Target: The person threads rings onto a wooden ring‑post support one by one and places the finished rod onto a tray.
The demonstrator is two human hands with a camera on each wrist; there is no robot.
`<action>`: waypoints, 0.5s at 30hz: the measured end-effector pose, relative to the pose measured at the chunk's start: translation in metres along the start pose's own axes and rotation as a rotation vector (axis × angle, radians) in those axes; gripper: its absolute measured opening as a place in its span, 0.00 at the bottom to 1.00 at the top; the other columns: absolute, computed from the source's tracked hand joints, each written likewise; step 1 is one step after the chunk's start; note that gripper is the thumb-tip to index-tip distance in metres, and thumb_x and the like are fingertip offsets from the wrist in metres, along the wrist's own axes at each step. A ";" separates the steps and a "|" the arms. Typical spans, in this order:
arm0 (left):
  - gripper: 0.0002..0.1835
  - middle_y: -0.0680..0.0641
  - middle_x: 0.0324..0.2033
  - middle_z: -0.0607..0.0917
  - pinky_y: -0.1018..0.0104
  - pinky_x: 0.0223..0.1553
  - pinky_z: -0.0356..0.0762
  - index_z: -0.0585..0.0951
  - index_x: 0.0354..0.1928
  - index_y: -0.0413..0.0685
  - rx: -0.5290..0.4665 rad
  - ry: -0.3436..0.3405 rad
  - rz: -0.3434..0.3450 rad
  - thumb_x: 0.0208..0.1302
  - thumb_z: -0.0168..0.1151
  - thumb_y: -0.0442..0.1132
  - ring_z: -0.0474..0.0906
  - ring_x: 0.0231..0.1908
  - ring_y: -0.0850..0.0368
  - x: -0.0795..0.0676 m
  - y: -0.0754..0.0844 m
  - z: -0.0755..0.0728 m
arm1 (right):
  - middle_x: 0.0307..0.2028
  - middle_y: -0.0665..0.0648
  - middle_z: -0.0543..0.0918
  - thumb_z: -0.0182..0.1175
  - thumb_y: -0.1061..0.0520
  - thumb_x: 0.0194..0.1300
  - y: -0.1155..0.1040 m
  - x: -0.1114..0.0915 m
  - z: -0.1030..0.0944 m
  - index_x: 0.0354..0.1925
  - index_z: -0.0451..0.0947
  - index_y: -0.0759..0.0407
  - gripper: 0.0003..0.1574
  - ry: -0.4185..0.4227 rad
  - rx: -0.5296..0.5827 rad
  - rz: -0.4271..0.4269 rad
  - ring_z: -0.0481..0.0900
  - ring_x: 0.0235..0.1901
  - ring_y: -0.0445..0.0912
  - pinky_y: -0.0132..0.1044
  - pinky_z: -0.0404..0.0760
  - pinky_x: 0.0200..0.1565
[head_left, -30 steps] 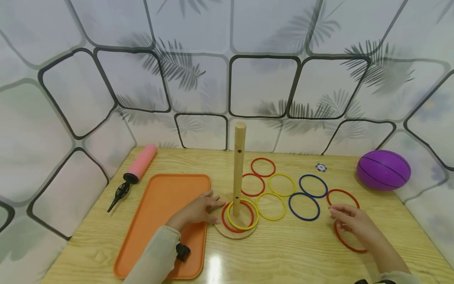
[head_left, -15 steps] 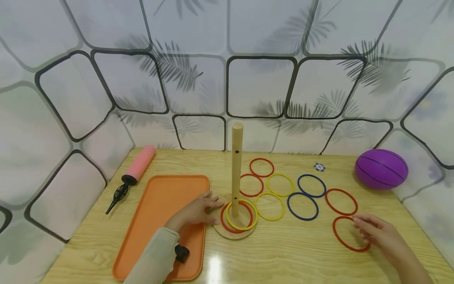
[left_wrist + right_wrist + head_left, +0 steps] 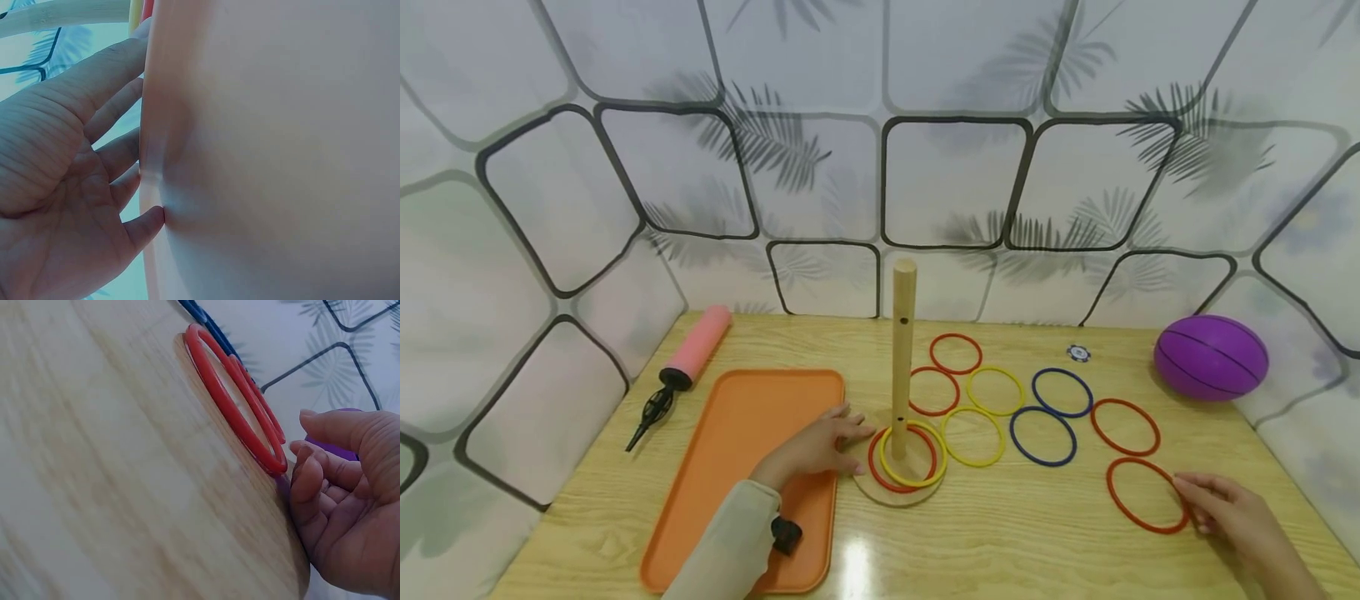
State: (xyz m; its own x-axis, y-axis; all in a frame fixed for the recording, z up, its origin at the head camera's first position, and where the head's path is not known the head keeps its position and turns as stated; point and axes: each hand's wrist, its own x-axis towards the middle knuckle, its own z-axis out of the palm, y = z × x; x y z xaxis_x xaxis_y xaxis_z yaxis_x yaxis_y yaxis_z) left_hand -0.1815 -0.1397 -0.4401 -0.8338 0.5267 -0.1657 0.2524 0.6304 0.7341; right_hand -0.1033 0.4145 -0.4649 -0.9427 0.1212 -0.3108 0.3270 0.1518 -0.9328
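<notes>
In the head view my left hand (image 3: 812, 450) lies over the orange tray's (image 3: 741, 458) right edge, straight fingers at the left side of the round wooden base under an upright wooden peg (image 3: 903, 358). A red ring (image 3: 874, 471) and a yellow ring (image 3: 942, 467) lie round the peg's foot. At the right, my right hand (image 3: 1240, 517) is beside the nearer red ring (image 3: 1112, 496), fingertips at its right rim. In the right wrist view my right hand (image 3: 350, 494) has loosely curled fingers, and the red ring (image 3: 231, 415) is outside them.
Several more rings lie flat: red (image 3: 957, 335), yellow (image 3: 973, 464), blue (image 3: 1042, 462) and another red (image 3: 1125, 401). A purple ball (image 3: 1210, 358) sits back right near a poker chip (image 3: 1078, 353). A pink hand pump (image 3: 700, 342) lies at the back left.
My right hand has moved right and nearer along the front red ring, from between the two right-hand red rings to its right rim. The left hand has stayed put.
</notes>
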 end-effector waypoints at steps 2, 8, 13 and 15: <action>0.34 0.43 0.67 0.65 0.42 0.67 0.48 0.74 0.63 0.48 0.000 0.002 0.001 0.51 0.72 0.41 0.40 0.72 0.43 0.000 0.000 0.000 | 0.21 0.45 0.76 0.58 0.57 0.67 0.001 0.002 0.000 0.30 0.84 0.37 0.15 0.001 0.041 0.007 0.71 0.20 0.35 0.28 0.77 0.22; 0.34 0.43 0.67 0.65 0.42 0.67 0.48 0.74 0.63 0.49 0.012 0.000 -0.001 0.51 0.72 0.41 0.40 0.72 0.43 0.001 -0.001 0.000 | 0.21 0.43 0.74 0.60 0.49 0.66 -0.002 0.005 -0.001 0.30 0.79 0.29 0.11 0.022 -0.155 0.058 0.69 0.18 0.36 0.31 0.74 0.22; 0.34 0.43 0.67 0.65 0.42 0.67 0.49 0.74 0.63 0.50 0.011 0.001 -0.003 0.51 0.72 0.41 0.40 0.72 0.43 0.001 -0.002 -0.001 | 0.21 0.43 0.75 0.63 0.46 0.63 -0.006 0.004 0.003 0.37 0.79 0.39 0.03 0.035 -0.281 0.087 0.69 0.18 0.38 0.33 0.75 0.22; 0.34 0.43 0.67 0.65 0.42 0.67 0.49 0.74 0.63 0.49 0.011 0.003 -0.001 0.51 0.72 0.41 0.40 0.72 0.43 0.001 -0.003 0.000 | 0.21 0.45 0.76 0.63 0.44 0.62 -0.008 0.005 0.006 0.42 0.79 0.50 0.14 0.045 -0.348 0.084 0.69 0.18 0.38 0.33 0.75 0.22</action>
State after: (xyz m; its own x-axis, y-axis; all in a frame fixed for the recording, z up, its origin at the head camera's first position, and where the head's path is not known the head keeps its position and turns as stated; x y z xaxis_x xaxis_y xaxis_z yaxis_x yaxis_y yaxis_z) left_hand -0.1833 -0.1411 -0.4419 -0.8357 0.5240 -0.1643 0.2567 0.6372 0.7267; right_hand -0.1105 0.4076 -0.4604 -0.9105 0.1891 -0.3678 0.4130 0.4636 -0.7839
